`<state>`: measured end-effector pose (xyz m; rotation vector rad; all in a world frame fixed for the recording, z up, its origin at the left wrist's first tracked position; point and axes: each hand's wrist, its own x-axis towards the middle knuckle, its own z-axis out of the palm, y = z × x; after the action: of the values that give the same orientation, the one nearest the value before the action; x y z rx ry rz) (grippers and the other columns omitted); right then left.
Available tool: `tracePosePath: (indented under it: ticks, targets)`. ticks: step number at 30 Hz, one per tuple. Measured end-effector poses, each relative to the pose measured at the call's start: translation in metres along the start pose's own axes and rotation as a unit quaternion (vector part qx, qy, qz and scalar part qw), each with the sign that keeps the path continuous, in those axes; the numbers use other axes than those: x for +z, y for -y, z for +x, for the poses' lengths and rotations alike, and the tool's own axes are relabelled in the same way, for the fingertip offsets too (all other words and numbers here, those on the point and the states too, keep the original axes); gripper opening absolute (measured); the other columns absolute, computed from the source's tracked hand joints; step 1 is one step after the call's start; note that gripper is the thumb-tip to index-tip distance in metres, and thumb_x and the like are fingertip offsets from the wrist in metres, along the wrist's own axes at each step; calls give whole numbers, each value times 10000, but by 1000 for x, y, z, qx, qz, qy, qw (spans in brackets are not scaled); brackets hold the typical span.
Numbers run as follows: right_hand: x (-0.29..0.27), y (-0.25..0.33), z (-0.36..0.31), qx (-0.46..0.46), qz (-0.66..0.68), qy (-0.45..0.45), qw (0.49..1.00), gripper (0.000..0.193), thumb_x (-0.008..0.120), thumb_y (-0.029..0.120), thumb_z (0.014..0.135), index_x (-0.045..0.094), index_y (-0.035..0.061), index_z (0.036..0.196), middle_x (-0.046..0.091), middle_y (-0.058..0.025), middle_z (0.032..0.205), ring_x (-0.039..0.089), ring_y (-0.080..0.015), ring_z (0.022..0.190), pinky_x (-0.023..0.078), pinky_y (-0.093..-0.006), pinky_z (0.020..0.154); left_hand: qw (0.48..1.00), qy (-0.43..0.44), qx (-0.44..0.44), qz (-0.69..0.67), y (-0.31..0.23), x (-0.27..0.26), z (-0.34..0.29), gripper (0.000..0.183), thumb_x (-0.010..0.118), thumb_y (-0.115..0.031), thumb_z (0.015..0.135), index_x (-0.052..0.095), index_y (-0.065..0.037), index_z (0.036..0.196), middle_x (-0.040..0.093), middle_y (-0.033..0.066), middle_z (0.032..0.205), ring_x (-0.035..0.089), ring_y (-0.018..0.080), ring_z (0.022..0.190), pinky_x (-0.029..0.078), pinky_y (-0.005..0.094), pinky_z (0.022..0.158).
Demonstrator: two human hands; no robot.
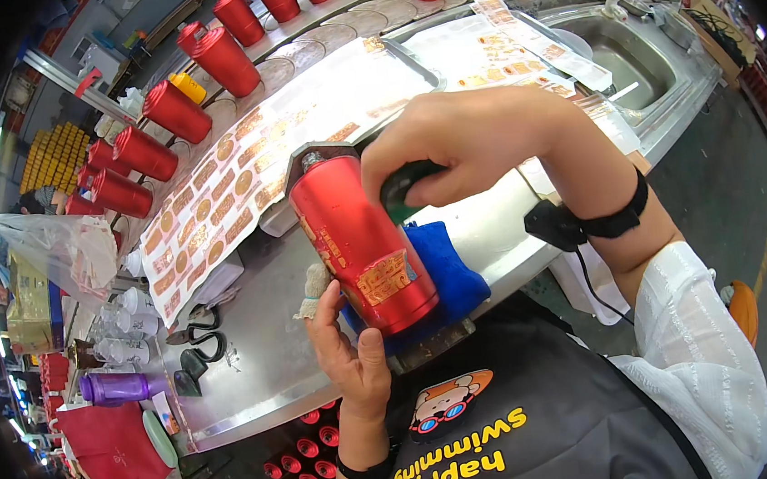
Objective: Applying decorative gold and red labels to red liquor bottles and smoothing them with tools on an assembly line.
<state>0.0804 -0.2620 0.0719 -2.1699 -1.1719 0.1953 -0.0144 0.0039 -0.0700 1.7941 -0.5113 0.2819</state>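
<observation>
A red metal bottle point(356, 233) with gold decals lies tilted on a blue cloth point(445, 266), over a support at the table's near edge. Its neck rests by a dark angled metal bracket point(319, 150). My left hand point(355, 361) holds the bottle's lower left side, fingers along the wall and thumb by the base. My right hand point(462, 146) is closed around a smooth dark green and black tool point(408, 187) beside the bottle's upper right side. The fingers partly cover that tool, so its exact kind is unclear. A whitish cloth bundle point(316, 286) sits left of the bottle.
Sheets of gold decals point(216, 204) spread across the steel table. Scissors point(198, 333) lie at left, near small clear cups point(126, 326) and a purple container point(115, 387). More red bottles point(176, 112) stand along the far side. A sink point(628, 58) is at far right.
</observation>
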Motion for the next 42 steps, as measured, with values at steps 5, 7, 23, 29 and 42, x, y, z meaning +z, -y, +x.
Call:
tracePosePath:
  ticks: [5,7,23,29,42]
  targets:
    - [44,1,-21,-29,-129,-199,971,446,550,-119,720,636,60,1119,579,-187,1238,566,-362,1116,486,-395,934,1000,-6,-2,-10,2,1,1,655,540,-423,965,385,60,1379,448,153,1363,464,254,1217,348,381,1049]
    - [67,5,-27,-30,-146,-219,964,476,568,-128,733,641,105,1141,515,-195,1334,542,-377,1158,482,-404,944,1000,-5,-6,-19,2,3,1,648,539,-420,966,388,60,1375,452,155,1361,464,257,1221,346,380,1053]
    - [116,23,-29,95,-76,-310,943,151,710,133,789,617,15,798,544,-198,1189,540,-348,1074,445,-409,911,998,-17,-10,-53,6,1,0,625,536,-406,972,393,50,1373,454,151,1365,476,245,1205,356,378,1044]
    - [104,33,-27,153,80,-306,936,110,661,91,819,631,-13,797,570,-138,1146,602,-185,840,474,-290,749,997,-33,-5,-64,-2,1,12,559,528,-349,981,427,64,1344,471,172,1313,476,258,1215,355,377,1043]
    - [104,25,-29,202,172,-286,921,114,640,112,845,630,11,794,560,-110,1149,551,-186,1026,423,-308,887,982,-2,-75,-175,-9,14,38,647,574,-280,961,266,41,1432,395,170,1395,412,237,1275,314,369,1089]
